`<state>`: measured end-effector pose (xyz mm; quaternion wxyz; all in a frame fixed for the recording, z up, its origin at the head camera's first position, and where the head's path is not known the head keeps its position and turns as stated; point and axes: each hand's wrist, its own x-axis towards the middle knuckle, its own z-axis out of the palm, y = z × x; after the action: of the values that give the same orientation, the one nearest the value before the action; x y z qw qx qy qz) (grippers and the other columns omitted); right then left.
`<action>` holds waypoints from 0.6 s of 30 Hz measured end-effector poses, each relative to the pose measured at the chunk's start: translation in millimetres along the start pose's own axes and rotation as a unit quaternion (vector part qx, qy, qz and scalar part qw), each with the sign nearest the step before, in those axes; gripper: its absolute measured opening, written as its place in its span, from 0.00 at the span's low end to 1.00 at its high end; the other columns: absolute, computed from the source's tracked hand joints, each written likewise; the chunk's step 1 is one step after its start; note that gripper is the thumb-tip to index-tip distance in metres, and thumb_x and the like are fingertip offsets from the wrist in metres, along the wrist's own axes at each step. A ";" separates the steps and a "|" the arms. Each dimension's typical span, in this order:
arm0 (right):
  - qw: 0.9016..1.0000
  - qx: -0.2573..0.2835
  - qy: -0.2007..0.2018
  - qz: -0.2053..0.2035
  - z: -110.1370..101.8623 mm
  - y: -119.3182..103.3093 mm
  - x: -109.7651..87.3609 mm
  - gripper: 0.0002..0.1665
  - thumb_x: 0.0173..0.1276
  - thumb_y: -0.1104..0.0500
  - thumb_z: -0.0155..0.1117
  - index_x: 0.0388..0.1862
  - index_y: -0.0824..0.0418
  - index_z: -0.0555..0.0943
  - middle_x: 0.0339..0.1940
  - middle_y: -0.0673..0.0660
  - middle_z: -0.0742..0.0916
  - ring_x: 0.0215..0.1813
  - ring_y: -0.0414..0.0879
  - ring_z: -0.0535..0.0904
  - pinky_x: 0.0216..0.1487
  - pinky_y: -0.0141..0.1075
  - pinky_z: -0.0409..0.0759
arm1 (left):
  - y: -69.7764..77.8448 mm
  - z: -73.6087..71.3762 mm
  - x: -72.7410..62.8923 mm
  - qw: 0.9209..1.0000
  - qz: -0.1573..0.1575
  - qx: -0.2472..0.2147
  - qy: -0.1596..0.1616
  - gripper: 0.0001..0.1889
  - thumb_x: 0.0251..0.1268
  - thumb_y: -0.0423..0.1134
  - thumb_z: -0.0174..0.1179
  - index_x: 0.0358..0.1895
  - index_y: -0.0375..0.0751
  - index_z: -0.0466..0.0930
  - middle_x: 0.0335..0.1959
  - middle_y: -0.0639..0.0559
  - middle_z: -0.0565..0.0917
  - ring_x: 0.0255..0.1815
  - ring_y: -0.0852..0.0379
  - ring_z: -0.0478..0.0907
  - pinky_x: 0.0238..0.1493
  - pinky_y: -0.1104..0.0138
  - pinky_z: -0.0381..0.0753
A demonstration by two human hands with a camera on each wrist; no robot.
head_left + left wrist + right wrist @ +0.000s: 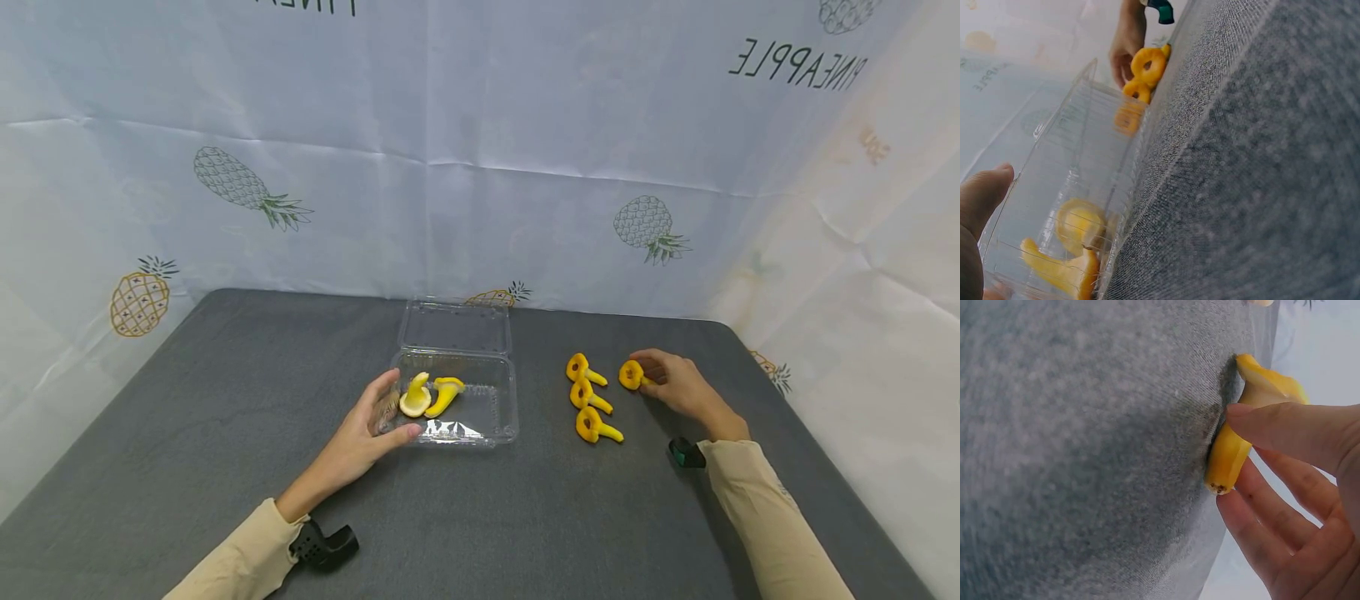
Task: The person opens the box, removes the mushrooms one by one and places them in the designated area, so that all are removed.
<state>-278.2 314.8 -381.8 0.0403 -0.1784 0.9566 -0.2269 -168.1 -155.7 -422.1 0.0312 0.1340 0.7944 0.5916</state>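
Observation:
My right hand (678, 387) pinches a yellow chanterelle mushroom (631, 375) at the table's right side. In the right wrist view the thumb lies across the stem of this mushroom (1230, 456), with fingertips behind it and its cap pointing away. A clear plastic clamshell container (491, 408) sits mid-table, lid folded back. My left hand (360, 435) grips its left end, thumb at the front rim and fingers round the far left side. Inside, at the left, lie two chanterelles, one with a pale cap (415, 400) and one with a curved stem (444, 398).
Three more chanterelles, the nearest one (592, 425) among them, lie in a column between the container and my right hand. The container's open lid (456, 327) extends toward the back edge of the grey table (480, 517). A pineapple-print curtain (420, 167) hangs behind.

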 end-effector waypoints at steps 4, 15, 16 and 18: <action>1.000 0.000 0.003 -0.005 1.3 -0.2 0.3 0.27 0.67 0.73 0.63 0.65 0.72 0.72 0.55 0.74 0.82 0.54 0.68 0.81 0.53 0.58 0.83 | 0.3 0.2 0.3 1.000 -0.002 -0.004 -0.001 0.47 0.68 0.41 0.64 0.80 0.38 0.41 0.81 0.35 0.44 0.80 0.31 0.45 0.77 0.41 0.57; 1.000 0.006 -0.009 -0.010 0.0 -0.2 -0.9 0.28 0.65 0.73 0.64 0.64 0.71 0.72 0.56 0.74 0.82 0.54 0.68 0.81 0.53 0.59 0.84 | 1.6 -0.3 0.1 1.000 -0.010 -0.005 -0.001 0.47 0.68 0.41 0.64 0.80 0.39 0.41 0.81 0.36 0.44 0.80 0.31 0.44 0.77 0.41 0.57; 1.000 0.008 -0.010 -0.010 -0.2 -0.1 -0.9 0.28 0.65 0.72 0.64 0.65 0.72 0.72 0.56 0.74 0.82 0.54 0.68 0.81 0.53 0.59 0.83 | 1.5 -0.4 0.1 1.000 -0.011 -0.005 -0.001 0.47 0.68 0.41 0.64 0.80 0.39 0.41 0.81 0.36 0.44 0.80 0.31 0.44 0.77 0.41 0.57; 1.000 0.009 -0.012 -0.009 -0.4 0.6 -0.8 0.29 0.65 0.72 0.65 0.65 0.72 0.71 0.56 0.74 0.82 0.55 0.68 0.81 0.53 0.58 0.84 | 1.4 -0.4 0.0 1.000 -0.011 -0.006 -0.002 0.47 0.68 0.41 0.64 0.80 0.39 0.41 0.81 0.36 0.44 0.80 0.32 0.44 0.77 0.41 0.57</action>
<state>-277.7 315.7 -381.7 0.0510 -0.1892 0.9523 -0.2341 -168.0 -155.7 -420.6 0.0399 0.1261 0.7920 0.5961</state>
